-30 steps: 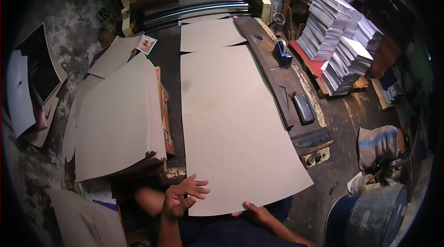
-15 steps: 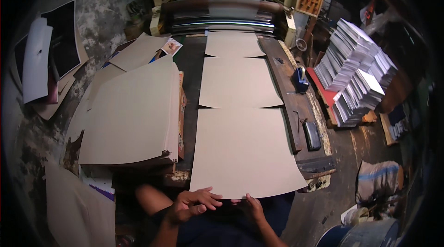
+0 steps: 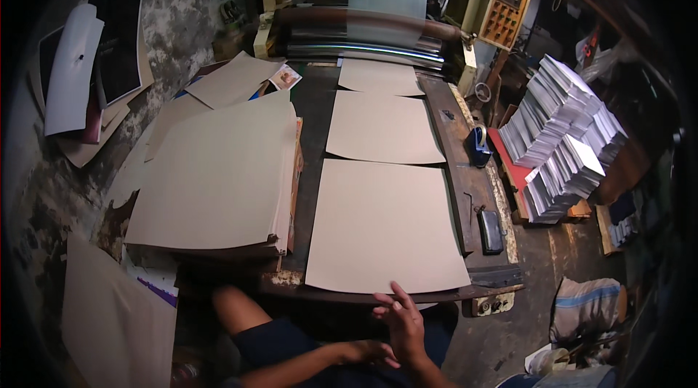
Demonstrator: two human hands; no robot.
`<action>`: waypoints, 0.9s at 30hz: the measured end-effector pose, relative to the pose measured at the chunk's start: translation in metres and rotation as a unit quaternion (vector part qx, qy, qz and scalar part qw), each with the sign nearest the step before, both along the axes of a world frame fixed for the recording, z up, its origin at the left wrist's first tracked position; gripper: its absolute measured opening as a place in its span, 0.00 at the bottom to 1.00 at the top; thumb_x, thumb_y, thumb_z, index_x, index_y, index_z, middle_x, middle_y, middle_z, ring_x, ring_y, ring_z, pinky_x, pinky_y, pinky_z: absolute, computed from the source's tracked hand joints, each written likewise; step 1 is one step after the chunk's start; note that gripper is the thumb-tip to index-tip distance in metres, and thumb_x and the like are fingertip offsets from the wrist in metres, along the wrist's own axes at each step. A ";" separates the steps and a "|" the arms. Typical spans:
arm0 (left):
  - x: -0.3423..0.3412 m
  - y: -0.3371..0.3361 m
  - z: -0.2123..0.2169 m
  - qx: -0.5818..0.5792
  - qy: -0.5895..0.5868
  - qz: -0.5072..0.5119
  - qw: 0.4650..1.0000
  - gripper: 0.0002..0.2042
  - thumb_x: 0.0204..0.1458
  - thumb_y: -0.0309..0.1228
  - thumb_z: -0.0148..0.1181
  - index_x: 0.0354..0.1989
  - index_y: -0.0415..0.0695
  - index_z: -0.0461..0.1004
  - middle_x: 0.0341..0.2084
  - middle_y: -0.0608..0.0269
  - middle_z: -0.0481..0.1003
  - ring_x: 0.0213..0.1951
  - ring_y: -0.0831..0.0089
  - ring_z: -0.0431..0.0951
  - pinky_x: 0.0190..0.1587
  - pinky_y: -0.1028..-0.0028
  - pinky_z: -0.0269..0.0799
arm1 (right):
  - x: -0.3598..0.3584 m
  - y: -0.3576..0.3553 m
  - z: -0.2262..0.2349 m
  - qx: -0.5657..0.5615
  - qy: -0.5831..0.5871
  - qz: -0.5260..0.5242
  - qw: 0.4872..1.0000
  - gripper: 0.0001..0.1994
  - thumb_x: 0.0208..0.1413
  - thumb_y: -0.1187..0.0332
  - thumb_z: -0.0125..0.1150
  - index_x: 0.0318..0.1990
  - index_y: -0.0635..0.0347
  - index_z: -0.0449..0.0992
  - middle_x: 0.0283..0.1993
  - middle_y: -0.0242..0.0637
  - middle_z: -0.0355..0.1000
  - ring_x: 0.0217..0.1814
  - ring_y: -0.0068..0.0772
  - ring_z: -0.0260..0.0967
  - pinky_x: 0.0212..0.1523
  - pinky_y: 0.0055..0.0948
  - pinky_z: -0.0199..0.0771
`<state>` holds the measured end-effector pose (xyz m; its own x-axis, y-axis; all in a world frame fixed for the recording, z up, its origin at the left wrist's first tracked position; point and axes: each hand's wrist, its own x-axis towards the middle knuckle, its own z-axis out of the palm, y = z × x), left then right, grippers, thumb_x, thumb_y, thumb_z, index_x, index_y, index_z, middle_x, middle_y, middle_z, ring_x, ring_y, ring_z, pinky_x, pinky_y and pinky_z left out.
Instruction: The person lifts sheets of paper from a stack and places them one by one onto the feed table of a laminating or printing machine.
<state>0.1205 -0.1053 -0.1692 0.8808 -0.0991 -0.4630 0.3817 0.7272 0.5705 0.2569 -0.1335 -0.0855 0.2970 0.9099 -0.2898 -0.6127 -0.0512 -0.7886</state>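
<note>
A large beige board sheet [image 3: 389,228] lies on the dark table nearest me. A second beige sheet [image 3: 385,126] and a third sheet [image 3: 379,76] follow it in line toward the machine's rollers [image 3: 363,54]. My right hand [image 3: 403,322] is raised just by the near sheet's front edge, fingers apart, holding nothing; I cannot tell if a fingertip touches the sheet. Low over my lap, beside the right wrist, my left hand [image 3: 367,352] has loosely stretched fingers with nothing in them.
A thick stack of beige sheets [image 3: 211,177] stands left of the row. Along the table's right side are a blue tape dispenser [image 3: 478,146], a hex key [image 3: 469,208] and a dark case [image 3: 491,232]. Piled paper stacks [image 3: 549,112] stand farther right; a control panel [image 3: 510,3] hangs above.
Both hands have left the near sheet's edge: the left dropped toward my lap and right, the right lifted with fingers spread. The sheet sits farther forward on the table. The view has shifted slightly.
</note>
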 end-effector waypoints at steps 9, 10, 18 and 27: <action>0.048 -0.027 -0.030 -0.114 -0.213 0.015 0.970 0.19 0.64 0.41 0.49 0.55 0.40 0.70 0.49 0.59 0.74 0.55 0.73 0.68 0.58 0.72 0.63 | -0.082 0.022 0.124 0.502 -0.365 0.349 0.702 0.19 0.64 0.66 0.52 0.58 0.69 0.69 0.48 0.53 0.73 0.47 0.48 0.72 0.52 0.36 0.70; 0.046 -0.022 -0.029 -0.077 -0.195 0.022 0.978 0.19 0.64 0.41 0.49 0.55 0.39 0.70 0.49 0.59 0.75 0.54 0.73 0.69 0.57 0.72 0.64 | -0.088 0.021 0.121 0.540 -0.352 0.380 0.664 0.19 0.62 0.66 0.54 0.57 0.67 0.71 0.42 0.50 0.73 0.42 0.48 0.72 0.44 0.38 0.70; 0.033 -0.004 -0.006 0.121 -0.157 0.048 0.979 0.17 0.63 0.38 0.52 0.49 0.36 0.73 0.42 0.57 0.77 0.48 0.74 0.73 0.51 0.73 0.69 | -0.099 0.008 0.126 0.554 -0.260 0.415 0.673 0.13 0.62 0.69 0.51 0.49 0.63 0.76 0.37 0.43 0.75 0.39 0.42 0.73 0.42 0.39 0.72; -0.102 0.085 0.194 0.684 -0.187 0.428 0.560 0.09 0.60 0.33 0.53 0.35 0.42 0.77 0.38 0.50 0.79 0.41 0.59 0.79 0.46 0.64 0.73 | 0.082 0.010 0.205 0.650 -0.301 0.223 0.661 0.06 0.54 0.67 0.60 0.34 0.59 0.78 0.28 0.34 0.71 0.32 0.32 0.70 0.35 0.32 0.70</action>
